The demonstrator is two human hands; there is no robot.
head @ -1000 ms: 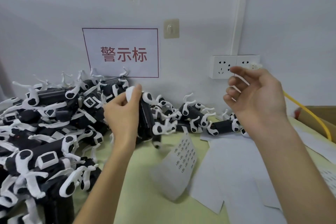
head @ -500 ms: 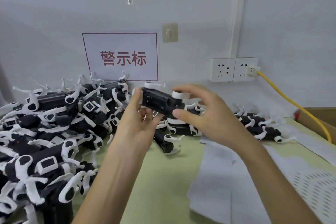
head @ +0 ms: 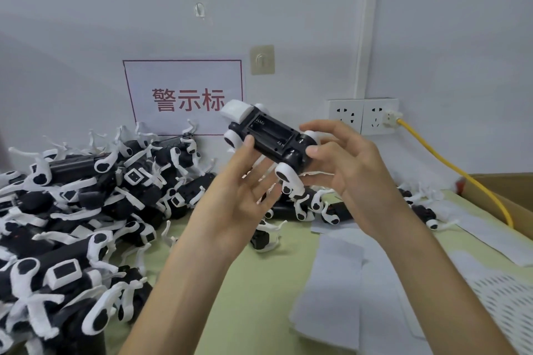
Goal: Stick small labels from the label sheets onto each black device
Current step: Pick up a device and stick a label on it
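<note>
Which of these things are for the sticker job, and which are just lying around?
For the job: the black device, held by the left hand and right hand; the pile of devices; the label sheets.

Just lying about: the wall sign, the sockets, the yellow cable, the cardboard box.

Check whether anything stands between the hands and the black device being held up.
Nothing visible does. Both hands hold the device: the left hand with its thumb on the near edge, the right hand pinching the right end. Its underside faces the camera, uncovered.
</note>
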